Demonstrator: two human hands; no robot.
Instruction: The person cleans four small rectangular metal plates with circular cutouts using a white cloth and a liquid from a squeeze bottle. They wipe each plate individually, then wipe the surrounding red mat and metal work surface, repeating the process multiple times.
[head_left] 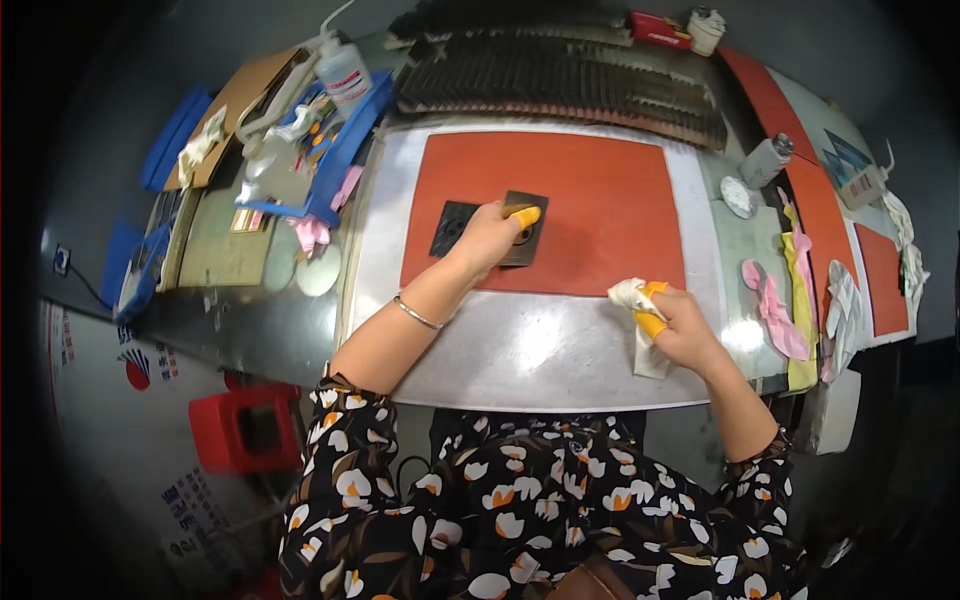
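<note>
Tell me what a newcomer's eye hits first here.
The orange-red mat in mid-picture, with the left hand on a dark rectangular plate there. Next, the right hand below the mat's lower right corner, gripping a white cloth. Behind the mat, a long row of dark pieces.

a head-worn fisheye looks down and forward onto the nearby table.

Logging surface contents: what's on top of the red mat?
On the red mat: a black plate and, to its right, a dark brown plate under the left hand. The right hand holds a white cloth by the mat. Anything beneath these plates is hidden.
</note>
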